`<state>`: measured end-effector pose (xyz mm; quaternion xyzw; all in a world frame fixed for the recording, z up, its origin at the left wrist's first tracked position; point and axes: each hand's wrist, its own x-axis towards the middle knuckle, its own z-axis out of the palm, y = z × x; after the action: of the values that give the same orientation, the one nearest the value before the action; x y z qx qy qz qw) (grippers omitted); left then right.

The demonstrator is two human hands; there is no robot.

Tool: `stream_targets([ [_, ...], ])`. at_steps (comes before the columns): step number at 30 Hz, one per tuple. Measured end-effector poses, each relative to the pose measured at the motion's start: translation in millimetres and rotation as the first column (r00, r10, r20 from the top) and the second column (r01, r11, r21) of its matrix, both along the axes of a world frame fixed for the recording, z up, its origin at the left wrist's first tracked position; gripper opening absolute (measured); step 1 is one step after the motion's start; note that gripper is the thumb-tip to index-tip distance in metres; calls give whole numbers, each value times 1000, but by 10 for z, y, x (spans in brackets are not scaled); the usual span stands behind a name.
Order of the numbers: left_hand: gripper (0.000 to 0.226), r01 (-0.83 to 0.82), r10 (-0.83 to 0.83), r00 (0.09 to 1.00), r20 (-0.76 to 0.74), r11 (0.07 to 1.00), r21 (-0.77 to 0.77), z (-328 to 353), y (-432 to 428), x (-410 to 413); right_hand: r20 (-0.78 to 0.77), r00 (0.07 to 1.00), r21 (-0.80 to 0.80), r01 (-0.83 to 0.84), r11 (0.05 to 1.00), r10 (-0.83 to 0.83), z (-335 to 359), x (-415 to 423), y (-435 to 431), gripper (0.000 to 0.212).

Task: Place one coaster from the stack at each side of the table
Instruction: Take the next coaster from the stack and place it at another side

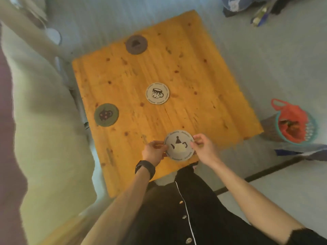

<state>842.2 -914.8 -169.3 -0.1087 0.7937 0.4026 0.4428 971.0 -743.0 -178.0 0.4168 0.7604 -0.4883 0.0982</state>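
Observation:
A square wooden table fills the middle of the view. Near its front edge, a grey round coaster with a teapot drawing is held between both hands. My left hand pinches its left rim, and my right hand pinches its right rim. A pale coaster with a mug drawing lies at the table's centre; whether more coasters lie under it cannot be told. A green coaster lies by the left edge. A dark purple coaster lies by the far edge.
A pale sofa runs along the table's left side. A basket with a red net bag stands on the floor to the right. Dark cloth and other items lie at the far right. My left wrist carries a black watch.

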Motion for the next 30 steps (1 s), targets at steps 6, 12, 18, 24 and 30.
stream_targets([
  [6,30,-286,286,958,-11,954,-86,-227,397,283,54,971,6,-232,973,232,-266,-189,533,14],
  [12,32,-335,334,942,-42,921,-201,-584,590,343,115,955,-19,-274,962,274,-781,-278,695,13],
  [18,26,-288,271,958,-97,905,-315,-728,526,391,237,935,-1,-273,962,265,-1073,-235,515,9],
  [24,9,-276,243,961,-132,866,-418,-859,497,505,200,936,34,-301,953,289,-1156,-178,497,9],
  [30,13,-263,211,963,-169,873,-411,-888,489,538,178,939,103,-315,943,294,-1188,-148,497,11],
])
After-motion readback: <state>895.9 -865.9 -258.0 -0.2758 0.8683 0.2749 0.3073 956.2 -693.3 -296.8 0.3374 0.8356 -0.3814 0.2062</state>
